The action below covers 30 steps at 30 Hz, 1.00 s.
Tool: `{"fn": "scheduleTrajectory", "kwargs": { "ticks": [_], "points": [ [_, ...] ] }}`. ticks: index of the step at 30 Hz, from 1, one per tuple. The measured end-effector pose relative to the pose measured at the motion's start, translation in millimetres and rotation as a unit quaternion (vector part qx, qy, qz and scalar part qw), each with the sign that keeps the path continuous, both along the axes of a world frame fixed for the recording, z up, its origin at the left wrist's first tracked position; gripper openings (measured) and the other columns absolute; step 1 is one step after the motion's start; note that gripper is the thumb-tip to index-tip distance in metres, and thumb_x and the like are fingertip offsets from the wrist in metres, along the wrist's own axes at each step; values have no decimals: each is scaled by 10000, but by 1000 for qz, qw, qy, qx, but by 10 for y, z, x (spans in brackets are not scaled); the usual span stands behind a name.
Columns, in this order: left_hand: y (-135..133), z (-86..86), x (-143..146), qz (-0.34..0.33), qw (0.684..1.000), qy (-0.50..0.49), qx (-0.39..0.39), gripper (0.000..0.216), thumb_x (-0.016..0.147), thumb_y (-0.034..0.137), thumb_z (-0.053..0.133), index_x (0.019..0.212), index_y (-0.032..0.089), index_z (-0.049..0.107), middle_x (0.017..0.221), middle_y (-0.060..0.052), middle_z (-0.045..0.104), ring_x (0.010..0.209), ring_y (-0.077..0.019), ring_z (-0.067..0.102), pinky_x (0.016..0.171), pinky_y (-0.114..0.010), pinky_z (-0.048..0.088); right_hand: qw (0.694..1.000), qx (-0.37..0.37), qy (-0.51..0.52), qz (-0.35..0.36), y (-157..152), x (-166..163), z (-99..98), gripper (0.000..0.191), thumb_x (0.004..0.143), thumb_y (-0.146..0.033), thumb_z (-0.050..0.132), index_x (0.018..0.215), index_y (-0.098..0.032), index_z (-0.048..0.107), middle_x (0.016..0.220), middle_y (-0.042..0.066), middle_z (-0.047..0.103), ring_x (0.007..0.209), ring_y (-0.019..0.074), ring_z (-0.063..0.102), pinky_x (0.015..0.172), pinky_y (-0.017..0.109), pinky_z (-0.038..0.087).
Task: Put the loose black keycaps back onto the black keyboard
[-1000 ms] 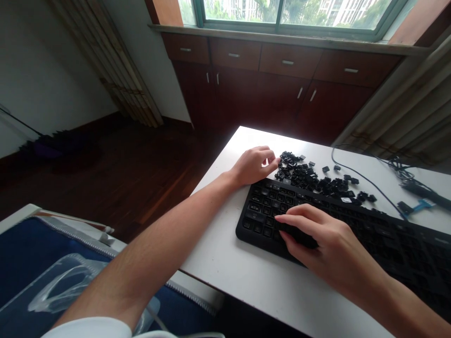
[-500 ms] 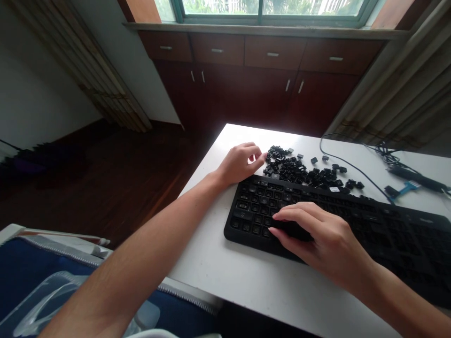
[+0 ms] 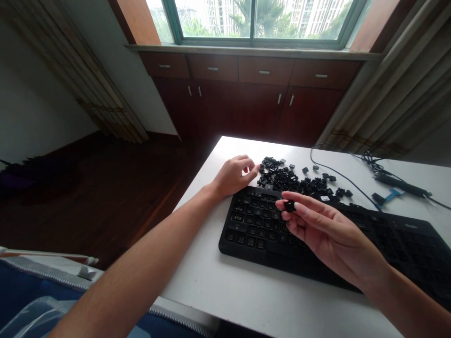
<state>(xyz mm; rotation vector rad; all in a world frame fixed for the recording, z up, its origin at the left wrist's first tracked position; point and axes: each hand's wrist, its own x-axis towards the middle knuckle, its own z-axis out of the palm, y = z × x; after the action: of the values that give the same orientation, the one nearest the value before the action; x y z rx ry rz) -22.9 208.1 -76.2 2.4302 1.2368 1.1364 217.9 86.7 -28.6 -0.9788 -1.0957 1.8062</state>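
A black keyboard (image 3: 260, 232) lies on the white table (image 3: 253, 291). Behind it sits a pile of loose black keycaps (image 3: 296, 180). My right hand (image 3: 324, 230) is raised above the keyboard's left part, and its thumb and fingers pinch one small black keycap (image 3: 289, 205). My left hand (image 3: 234, 174) rests on the table at the keyboard's far left corner. Its fingers are curled, with the tips touching the left edge of the keycap pile; I cannot make out whether they hold anything.
A black cable (image 3: 338, 171) runs across the table's back right, near a blue tool (image 3: 389, 196) and a dark cable bundle (image 3: 401, 185). Dark wooden cabinets (image 3: 246, 94) stand under the window. Blue fabric with clear plastic (image 3: 28, 305) lies at the lower left.
My right hand has lifted off the keyboard's keys and now holds a keycap above it. My left hand stays at the pile's edge. The view has tilted up a little.
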Motion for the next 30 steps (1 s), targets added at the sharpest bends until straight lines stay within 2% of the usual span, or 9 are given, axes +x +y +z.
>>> {"fn": "scheduleTrajectory", "kwargs": {
  "ticks": [3, 7, 11, 17, 21, 25, 30],
  "points": [
    [-3, -1, 2, 2, 1000, 2, -2, 301, 969, 336, 544, 736, 165, 630, 779, -25, 607, 663, -118, 525, 639, -262, 451, 1000, 4, 2, 5, 1, 6, -3, 341, 887, -360, 709, 1220, -284, 718, 1216, 83, 736, 996, 164, 731, 903, 287, 591],
    [-5, -1, 6, 4, 1000, 1, -1, 298, 968, 332, 543, 737, 167, 630, 781, -26, 610, 664, -119, 528, 638, -264, 452, 998, 39, -47, 2, 1, 6, -33, 402, 878, -376, 719, 1264, -267, 687, 1228, 105, 727, 1037, 198, 723, 930, 341, 592],
    [-2, -4, 6, 2, 1000, 1, -1, 306, 970, 336, 536, 731, 167, 626, 782, -30, 615, 662, -120, 530, 638, -265, 453, 983, 125, -131, -14, -40, -36, -83, 330, 805, -362, 792, 1101, -225, 739, 1118, 89, 751, 1031, 220, 714, 904, 339, 607],
    [-2, -5, 7, 2, 1000, 0, 5, 304, 970, 333, 537, 728, 169, 622, 775, -26, 607, 660, -121, 525, 637, -269, 449, 942, 272, -196, -11, -115, -111, -88, 217, 833, -310, 767, 1037, -238, 745, 1014, 46, 697, 878, 156, 680, 780, 253, 613],
    [-4, 3, 5, -3, 1000, 1, 7, 310, 968, 330, 544, 709, 168, 598, 757, -18, 589, 656, -117, 517, 636, -265, 444, 941, 272, -198, -33, -114, -117, -91, 184, 808, -305, 794, 971, -233, 748, 1023, 37, 684, 859, 140, 672, 762, 225, 605],
    [-4, 11, 7, -3, 1000, 4, 5, 308, 969, 330, 538, 711, 171, 591, 758, -20, 585, 659, -120, 521, 634, -263, 446, 945, 262, -197, -24, -122, -120, -127, 203, 829, -284, 777, 1023, -245, 732, 1027, 26, 693, 893, 146, 693, 801, 236, 607],
    [-7, 10, 13, 1, 1000, 4, 4, 312, 965, 325, 544, 695, 170, 574, 752, -20, 578, 658, -119, 517, 639, -263, 446, 941, 288, -179, -13, -142, -149, -153, 184, 860, -248, 741, 1043, -266, 736, 1067, 19, 664, 896, 130, 692, 806, 228, 610]
  ]
}}
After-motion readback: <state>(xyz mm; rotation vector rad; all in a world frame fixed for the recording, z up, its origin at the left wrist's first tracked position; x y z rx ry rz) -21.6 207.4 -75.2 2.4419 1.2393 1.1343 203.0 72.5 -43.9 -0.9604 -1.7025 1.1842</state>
